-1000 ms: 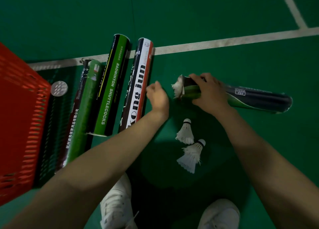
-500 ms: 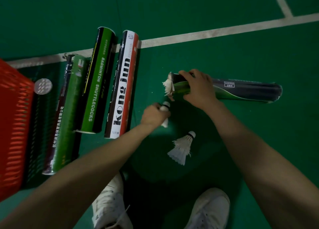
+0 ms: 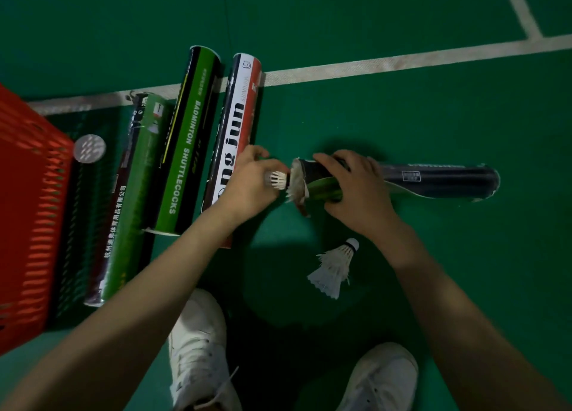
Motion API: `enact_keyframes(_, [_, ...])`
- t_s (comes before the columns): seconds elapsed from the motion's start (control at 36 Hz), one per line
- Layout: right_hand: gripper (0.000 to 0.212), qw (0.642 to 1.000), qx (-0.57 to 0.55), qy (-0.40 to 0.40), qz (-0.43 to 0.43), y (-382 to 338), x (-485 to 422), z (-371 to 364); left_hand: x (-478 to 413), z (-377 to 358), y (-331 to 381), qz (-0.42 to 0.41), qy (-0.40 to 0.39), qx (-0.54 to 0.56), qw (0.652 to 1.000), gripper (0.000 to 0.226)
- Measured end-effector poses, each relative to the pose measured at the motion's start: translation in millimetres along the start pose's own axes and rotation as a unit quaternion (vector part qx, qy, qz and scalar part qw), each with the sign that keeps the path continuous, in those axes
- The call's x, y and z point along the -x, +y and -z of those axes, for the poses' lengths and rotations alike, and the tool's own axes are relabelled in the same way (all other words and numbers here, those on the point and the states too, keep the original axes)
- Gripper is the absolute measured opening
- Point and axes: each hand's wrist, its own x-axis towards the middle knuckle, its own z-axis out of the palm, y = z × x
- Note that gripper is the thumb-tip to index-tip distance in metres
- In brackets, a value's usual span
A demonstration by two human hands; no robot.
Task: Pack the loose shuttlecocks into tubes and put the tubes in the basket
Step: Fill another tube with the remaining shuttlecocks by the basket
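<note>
A dark tube with a green stripe (image 3: 439, 180) lies on the court floor, its open end to the left, with white feathers sticking out of the mouth. My right hand (image 3: 353, 191) grips the tube near that open end. My left hand (image 3: 250, 181) holds a white shuttlecock (image 3: 277, 180) right at the tube's mouth. One loose shuttlecock (image 3: 334, 268) lies on the floor below my right hand. Three more tubes lie side by side to the left: a red-white-black one (image 3: 238, 126), a green-black one (image 3: 188, 141) and a green-maroon one (image 3: 123, 200).
A red slotted basket (image 3: 28, 212) stands at the left edge. A round grey tube lid (image 3: 89, 148) lies beside it. My two white shoes (image 3: 198, 348) (image 3: 383, 376) are at the bottom. A white court line (image 3: 402, 61) runs across the green floor behind the tubes.
My left hand picked one shuttlecock off the floor and carried it up to the mouth of the tube held by my right hand. One shuttlecock stays on the floor.
</note>
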Motion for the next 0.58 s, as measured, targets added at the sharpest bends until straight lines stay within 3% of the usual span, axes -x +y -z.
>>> enact_keyframes(0.14, [0.078, 0.999, -0.013, 0.046, 0.002, -11.0, 10.6, 6.3, 10.0, -0.5, 8.7, -0.017, 0.037, 0.181, 0.983, 0.052])
enact_keyframes(0.19, [0.077, 0.998, -0.022, 0.056, 0.002, -12.7, 13.5, 7.9, 15.8, 4.6, 16.6, 0.023, 0.062, 0.356, 0.932, 0.049])
enact_keyframes(0.25, [0.078, 0.998, -0.018, 0.054, 0.011, -15.9, 16.6, 8.4, 18.0, 9.8, 21.9, 0.065, 0.103, 0.504, 0.855, 0.043])
enact_keyframes(0.31, [0.079, 0.998, -0.015, 0.052, 0.017, -20.2, 18.7, 8.5, 17.3, 11.8, 22.9, 0.081, 0.131, 0.547, 0.823, 0.037])
enact_keyframes(0.44, [0.080, 0.997, -0.018, 0.067, 0.020, -25.6, 20.1, 10.4, 23.3, 4.3, 31.9, 0.005, 0.104, 0.358, 0.928, 0.055])
enact_keyframes(0.58, [0.080, 0.996, -0.032, 0.077, 0.005, -24.9, 17.5, 15.7, 21.7, 1.7, 35.3, 0.016, 0.123, 0.362, 0.924, 0.056])
